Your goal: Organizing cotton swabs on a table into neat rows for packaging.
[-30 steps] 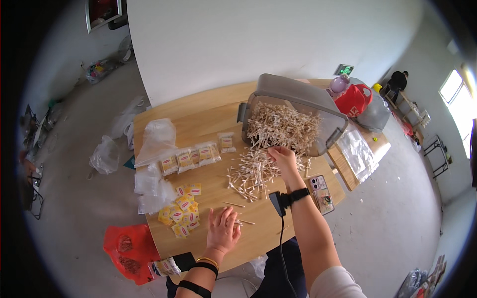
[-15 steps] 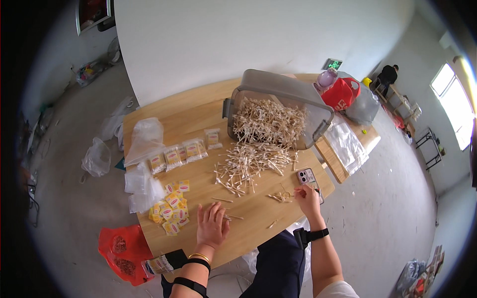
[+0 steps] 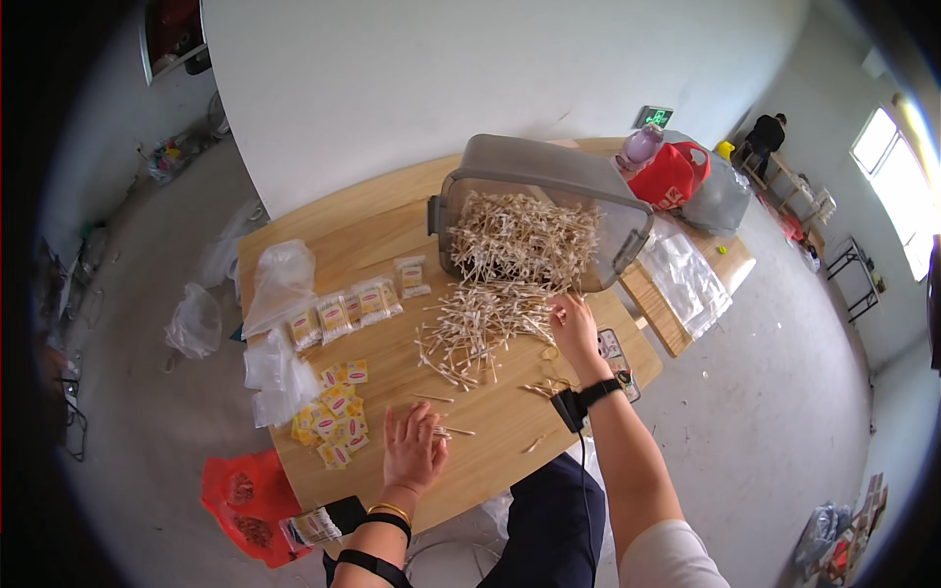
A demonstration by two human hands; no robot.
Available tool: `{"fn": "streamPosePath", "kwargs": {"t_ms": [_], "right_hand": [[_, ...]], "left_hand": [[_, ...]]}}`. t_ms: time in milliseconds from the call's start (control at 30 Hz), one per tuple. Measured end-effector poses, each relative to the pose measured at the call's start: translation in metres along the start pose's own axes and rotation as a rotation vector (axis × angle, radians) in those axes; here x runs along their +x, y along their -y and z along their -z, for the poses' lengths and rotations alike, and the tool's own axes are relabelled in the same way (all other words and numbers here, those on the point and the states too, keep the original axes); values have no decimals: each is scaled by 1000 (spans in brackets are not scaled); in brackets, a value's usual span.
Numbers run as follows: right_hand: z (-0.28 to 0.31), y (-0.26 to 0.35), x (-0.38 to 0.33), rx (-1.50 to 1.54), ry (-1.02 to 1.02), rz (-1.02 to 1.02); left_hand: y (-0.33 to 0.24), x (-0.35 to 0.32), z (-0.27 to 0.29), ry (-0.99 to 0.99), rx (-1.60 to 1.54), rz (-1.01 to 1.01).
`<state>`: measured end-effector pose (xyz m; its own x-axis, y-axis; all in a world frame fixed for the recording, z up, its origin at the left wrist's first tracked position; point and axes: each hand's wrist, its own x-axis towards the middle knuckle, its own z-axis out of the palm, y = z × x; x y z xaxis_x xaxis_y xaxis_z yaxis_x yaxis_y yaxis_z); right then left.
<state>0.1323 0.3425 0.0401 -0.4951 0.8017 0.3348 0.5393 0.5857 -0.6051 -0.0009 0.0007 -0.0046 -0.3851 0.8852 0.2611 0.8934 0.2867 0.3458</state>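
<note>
On the wooden table my left hand (image 3: 412, 446) rests low with bent fingers. A few cotton swabs (image 3: 457, 431) stick out between its thumb and fingers, and another swab (image 3: 433, 397) lies just beyond. My right hand (image 3: 576, 333) reaches to the right edge of the loose cotton swab pile (image 3: 480, 328), fingertips drawn together among the swabs; what they pinch is too small to make out. The pile spills from a grey clear plastic bin (image 3: 549, 162) tipped on its side, with many more swabs inside. Small yellow-and-white packets (image 3: 338, 416) lie left of my left hand.
Filled swab packs (image 3: 343, 312) stand in a row behind clear plastic bags (image 3: 279, 377). A phone (image 3: 613, 358) lies beside my right forearm, near a small swab group (image 3: 539, 389). A red bag (image 3: 250, 510) hangs at the table's left. Another person (image 3: 763, 137) sits far right.
My right hand has moved away from beside the phone, forward and left to the pile's edge. My left hand stays at the same spot on the table with its swabs.
</note>
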Motion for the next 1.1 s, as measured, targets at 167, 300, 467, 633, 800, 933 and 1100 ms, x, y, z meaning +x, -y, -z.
{"fn": "streamPosePath", "kwargs": {"t_ms": [167,300,467,633,800,933,1100], "right_hand": [[-18,6,28,-158,6,-21],[-15,7,38,5,-85,-40],[7,-18,46,543,-96,-92],[21,2,33,529,-56,-123],[28,7,48,518,-110,-69],[36,25,55,369,-60,-105],[39,30,60,356,-48,-8]], "left_hand": [[-1,-1,0,30,-2,12],[-3,-1,2,33,8,15],[-9,5,2,7,-41,-3],[-1,0,3,17,-11,8],[-3,1,1,18,-9,3],[-2,-1,3,24,4,3],[-5,1,5,23,-6,4]]}}
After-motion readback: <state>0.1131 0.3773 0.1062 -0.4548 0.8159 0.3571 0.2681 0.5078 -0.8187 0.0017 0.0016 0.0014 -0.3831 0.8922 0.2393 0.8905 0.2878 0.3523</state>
